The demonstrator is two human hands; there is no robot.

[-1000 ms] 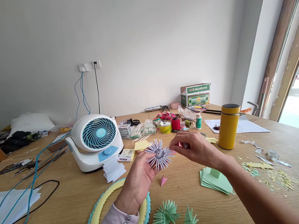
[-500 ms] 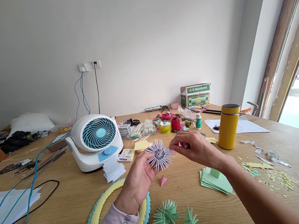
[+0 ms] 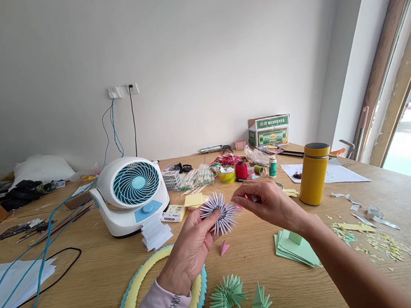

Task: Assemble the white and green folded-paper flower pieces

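Observation:
In the head view my left hand (image 3: 187, 255) grips a round lavender rosette (image 3: 225, 221) of pointed folded paper pieces, with the thumb lying across its face. My right hand (image 3: 262, 199) is closed in a pinch at the rosette's right edge; what its fingertips hold, if anything, is hidden. A bit of pink shows just below those fingertips. On the table beneath lies a small pink folded paper triangle (image 3: 224, 248). Under my left forearm is a yellow and blue folded-paper ring (image 3: 132, 293), partly covered. Green chains of folded paper (image 3: 226, 302) stand near the front edge.
A white fan (image 3: 139, 191) stands left, with blue cables (image 3: 46, 226) running across the table. Green paper sheets (image 3: 294, 252) lie below my right forearm. A yellow flask (image 3: 314, 173) and paper scraps (image 3: 390, 246) are at right. Craft supplies and a green box (image 3: 271, 131) sit behind.
My left thumb has moved from the rosette's left edge onto its centre. The right hand stays pinched at the right edge, almost unmoved.

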